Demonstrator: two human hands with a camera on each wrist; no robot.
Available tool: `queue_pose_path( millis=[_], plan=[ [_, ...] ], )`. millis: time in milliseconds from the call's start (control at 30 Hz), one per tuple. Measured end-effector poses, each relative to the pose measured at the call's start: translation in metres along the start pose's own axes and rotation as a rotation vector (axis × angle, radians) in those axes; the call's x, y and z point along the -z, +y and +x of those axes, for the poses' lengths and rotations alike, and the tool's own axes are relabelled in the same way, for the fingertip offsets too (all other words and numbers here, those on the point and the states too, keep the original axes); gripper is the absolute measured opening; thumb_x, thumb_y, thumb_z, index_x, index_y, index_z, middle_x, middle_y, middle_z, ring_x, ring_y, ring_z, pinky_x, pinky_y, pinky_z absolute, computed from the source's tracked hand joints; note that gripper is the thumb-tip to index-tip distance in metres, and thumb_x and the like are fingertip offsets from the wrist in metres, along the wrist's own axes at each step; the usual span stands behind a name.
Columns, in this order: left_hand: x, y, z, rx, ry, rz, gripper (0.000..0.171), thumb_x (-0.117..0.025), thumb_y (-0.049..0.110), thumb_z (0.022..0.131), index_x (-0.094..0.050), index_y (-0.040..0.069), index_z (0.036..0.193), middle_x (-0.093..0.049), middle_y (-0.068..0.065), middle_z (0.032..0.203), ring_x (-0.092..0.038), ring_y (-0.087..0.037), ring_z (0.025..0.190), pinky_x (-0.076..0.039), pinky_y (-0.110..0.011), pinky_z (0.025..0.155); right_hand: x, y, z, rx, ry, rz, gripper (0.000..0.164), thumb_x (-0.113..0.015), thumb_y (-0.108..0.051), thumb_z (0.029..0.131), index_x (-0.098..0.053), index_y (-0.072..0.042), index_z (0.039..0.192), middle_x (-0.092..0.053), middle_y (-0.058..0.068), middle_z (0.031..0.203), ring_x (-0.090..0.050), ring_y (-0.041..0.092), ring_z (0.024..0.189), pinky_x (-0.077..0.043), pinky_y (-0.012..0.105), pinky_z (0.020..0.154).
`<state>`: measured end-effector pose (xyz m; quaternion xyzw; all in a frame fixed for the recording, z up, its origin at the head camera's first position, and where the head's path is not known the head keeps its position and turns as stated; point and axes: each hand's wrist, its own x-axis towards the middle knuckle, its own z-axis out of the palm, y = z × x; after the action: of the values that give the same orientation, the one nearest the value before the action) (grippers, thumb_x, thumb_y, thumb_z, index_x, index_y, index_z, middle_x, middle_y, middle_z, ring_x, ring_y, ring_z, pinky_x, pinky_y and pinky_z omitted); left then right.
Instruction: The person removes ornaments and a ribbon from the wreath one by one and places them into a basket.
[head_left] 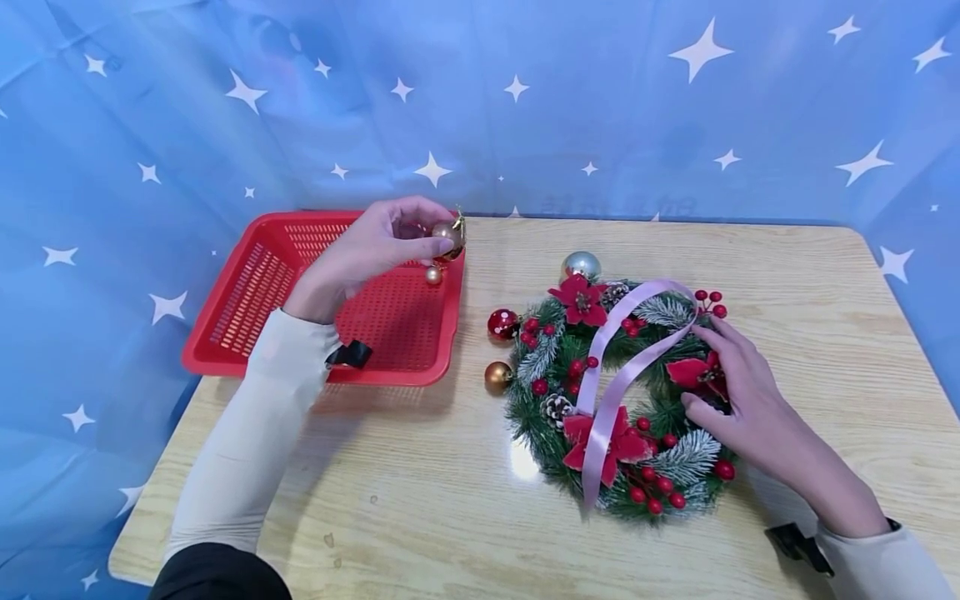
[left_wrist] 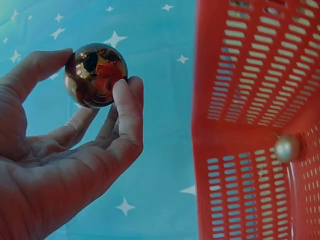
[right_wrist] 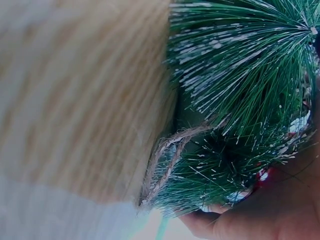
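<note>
My left hand (head_left: 367, 250) pinches a shiny gold bauble (head_left: 447, 239) over the right rear part of a red plastic basket (head_left: 450, 333). In the left wrist view, the thumb and fingertips hold that bauble by its sides. A small pearly gold ball (left_wrist: 287, 148) sits in the basket. On the right, my right hand (head_left: 757, 417) holds the right side of a green Christmas wreath (head_left: 540, 433), its thumb and fingers spread around a red poinsettia (head_left: 697, 373). A pink ribbon (head_left: 618, 387) lies across the wreath. Some right fingers are hidden.
Along the wreath's left and rear edge lie a silver-blue bauble (head_left: 582, 265), a red spotted bauble (head_left: 502, 323) and a copper-gold bauble (head_left: 497, 377). In the right wrist view, a twine loop (right_wrist: 172, 150) shows at the wreath's edge. A blue star-patterned cloth (head_left: 480, 108) hangs behind the wooden table (head_left: 420, 500).
</note>
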<state>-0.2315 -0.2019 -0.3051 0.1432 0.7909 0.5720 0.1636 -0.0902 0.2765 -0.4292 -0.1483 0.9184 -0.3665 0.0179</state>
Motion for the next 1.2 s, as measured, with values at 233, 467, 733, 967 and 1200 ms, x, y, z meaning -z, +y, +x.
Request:
queue_pose_path(
  millis=[233,467,733,967,1200],
  plan=[
    [0.015,-0.015,0.008,0.049,0.034,-0.015,0.033,-0.078,0.014,0.102,-0.071,0.005,0.133,-0.069,-0.014,0.125,-0.065,-0.033,0.113,-0.06,-0.037,0.092,0.0,0.0,0.001,-0.002,0.007,0.011,0.092,-0.076,-0.016,0.093,-0.028,-0.011,0.172,-0.011,0.018,0.179,-0.009,0.05,0.16,-0.015,0.09,0.111],
    [0.031,-0.029,0.012,0.097,0.072,-0.036,0.034,-0.079,0.014,0.102,-0.069,0.005,0.134,-0.067,-0.013,0.128,-0.067,-0.028,0.11,-0.061,-0.033,0.09,0.0,0.0,0.002,0.002,0.004,0.01,0.092,-0.075,-0.015,0.094,-0.027,-0.011,0.172,-0.011,0.019,0.179,-0.009,0.051,0.16,-0.015,0.09,0.111],
    [0.047,-0.046,0.015,0.16,0.096,-0.022,0.038,-0.081,0.02,0.102,-0.069,0.006,0.135,-0.065,-0.012,0.131,-0.064,-0.033,0.118,-0.06,-0.037,0.096,0.0,0.001,0.003,0.008,0.008,0.008,0.091,-0.074,-0.014,0.094,-0.027,-0.009,0.172,-0.011,0.018,0.179,-0.009,0.051,0.16,-0.016,0.09,0.11],
    [0.055,-0.056,0.018,0.217,0.103,0.007,0.042,-0.081,0.025,0.101,-0.067,0.007,0.137,-0.063,-0.011,0.134,-0.063,-0.028,0.118,-0.058,-0.039,0.1,-0.001,0.001,0.001,-0.002,0.002,0.003,0.091,-0.074,-0.015,0.094,-0.026,-0.008,0.172,-0.01,0.019,0.179,-0.009,0.052,0.16,-0.017,0.091,0.109],
    [0.064,-0.067,0.02,0.249,0.088,0.053,0.047,-0.079,0.025,0.103,-0.064,0.003,0.141,-0.063,-0.014,0.137,-0.062,-0.029,0.123,-0.056,-0.044,0.106,0.0,0.0,0.001,-0.003,-0.001,0.005,0.091,-0.074,-0.015,0.095,-0.026,-0.01,0.172,-0.01,0.018,0.18,-0.009,0.052,0.16,-0.018,0.091,0.108]
  ],
)
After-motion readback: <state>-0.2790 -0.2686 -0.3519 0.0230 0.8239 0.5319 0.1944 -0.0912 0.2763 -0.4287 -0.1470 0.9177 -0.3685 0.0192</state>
